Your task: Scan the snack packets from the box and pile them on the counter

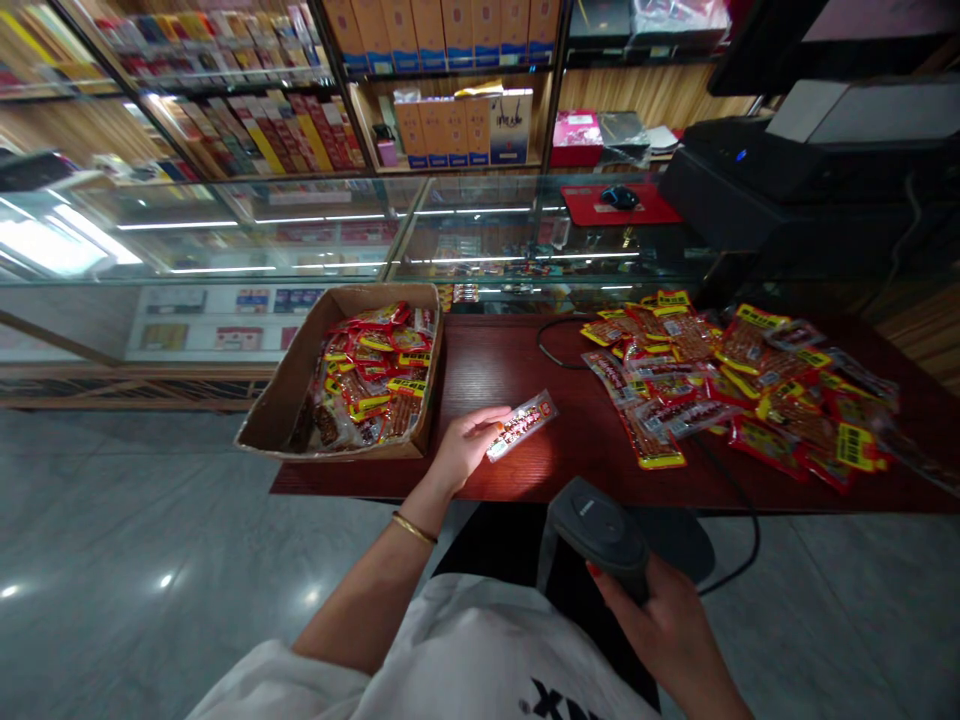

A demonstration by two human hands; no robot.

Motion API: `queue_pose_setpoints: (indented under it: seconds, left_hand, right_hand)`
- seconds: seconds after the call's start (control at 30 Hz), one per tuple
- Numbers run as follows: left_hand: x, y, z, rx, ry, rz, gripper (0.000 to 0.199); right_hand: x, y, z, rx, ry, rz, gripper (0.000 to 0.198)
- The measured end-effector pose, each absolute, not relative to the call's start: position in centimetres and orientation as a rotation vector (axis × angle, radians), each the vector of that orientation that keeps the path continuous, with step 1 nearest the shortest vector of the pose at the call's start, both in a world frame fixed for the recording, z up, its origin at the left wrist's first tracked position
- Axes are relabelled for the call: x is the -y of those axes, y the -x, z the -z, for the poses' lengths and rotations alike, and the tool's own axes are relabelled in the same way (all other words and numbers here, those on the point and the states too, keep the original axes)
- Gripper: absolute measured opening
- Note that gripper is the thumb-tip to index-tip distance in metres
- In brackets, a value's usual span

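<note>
Between the thumb and fingers of my left hand (463,450) is a small clear snack packet (523,425) with dark reddish contents, held just above the table. A bright patch of light falls on it. My right hand (667,625) is wrapped round the handle of a dark grey barcode scanner (600,525), whose head points toward the packet. To the left of my left hand stands an open cardboard box (281,405) with many red and yellow snack packets (382,370) in it. A loose heap of similar packets (697,350) lies on the right of the table.
The dark red wooden table (480,350) meets a glass display counter (300,220) at its far side. A black cable (754,545) hangs off the near edge. A mouse (619,197) lies on a red pad (577,207), left of a black printer-like machine (832,165). Stocked shelves stand behind.
</note>
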State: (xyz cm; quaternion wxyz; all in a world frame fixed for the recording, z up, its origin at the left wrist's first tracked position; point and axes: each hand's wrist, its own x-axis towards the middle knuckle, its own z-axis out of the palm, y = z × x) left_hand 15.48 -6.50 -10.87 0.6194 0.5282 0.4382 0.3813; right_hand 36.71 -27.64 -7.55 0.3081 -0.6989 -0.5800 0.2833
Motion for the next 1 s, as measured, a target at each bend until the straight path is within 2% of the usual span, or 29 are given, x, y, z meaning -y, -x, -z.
queue_pose_setpoints:
  seconds: [0.23,0.5,0.7,0.87,1.0]
  left_hand:
    - [6.3,-15.8,11.2,-1.016,-1.043,-0.837,0.046]
    - [6.6,-15.8,10.6,-1.063,-1.233,-0.880,0.037]
    - [6.5,-16.0,10.8,-1.010,-0.982,-0.842,0.049]
    - [6.4,-16.5,9.9,-1.053,-0.796,-0.892,0.050]
    - [6.5,-19.7,8.9,-0.989,-0.737,-0.758,0.048]
  right_hand:
    - [27.7,-36.5,7.4,1.413,1.801,-0.751,0.031]
    - [27.1,-36.6,7.8,1.473,1.734,-0.785,0.033]
    - [26.9,-36.5,7.5,1.473,1.707,-0.808,0.034]
    - [27.4,-36.5,7.0,1.378,1.716,-0.843,0.024]
    - [28.1,-37.2,6.8,1.263,1.731,-0.847,0.023]
